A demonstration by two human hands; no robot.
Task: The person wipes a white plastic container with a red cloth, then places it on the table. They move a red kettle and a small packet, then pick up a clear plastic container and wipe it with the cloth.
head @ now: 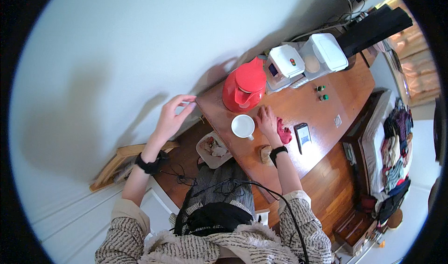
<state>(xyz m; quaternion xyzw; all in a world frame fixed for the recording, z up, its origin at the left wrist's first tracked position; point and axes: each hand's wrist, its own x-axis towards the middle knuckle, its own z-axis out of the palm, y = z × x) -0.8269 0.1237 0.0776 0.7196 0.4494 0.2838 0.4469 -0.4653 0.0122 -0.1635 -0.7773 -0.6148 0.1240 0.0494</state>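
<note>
My left hand [175,115] is at the table's far left corner, thumb and fingers a little apart with nothing visible between them. Its fingertips are close to the corner; whether they touch it is hard to tell. On the wooden table [241,155] my right hand [266,122] rests palm down, fingers spread, just right of a white mug [242,125]. The mug stands upright with its handle towards me, and its inside looks white. A crumpled red cloth [284,131] lies against the right side of that hand. Behind the mug stands a red thermal jug [245,85].
Lidded plastic containers [286,61] line the wall side. A smartphone [303,138], two small green-capped bottles [323,97] and a small square packet [337,121] lie rightwards. Below the table's left edge is a bin [213,150] with refuse. A black cable [280,195] crosses my right arm.
</note>
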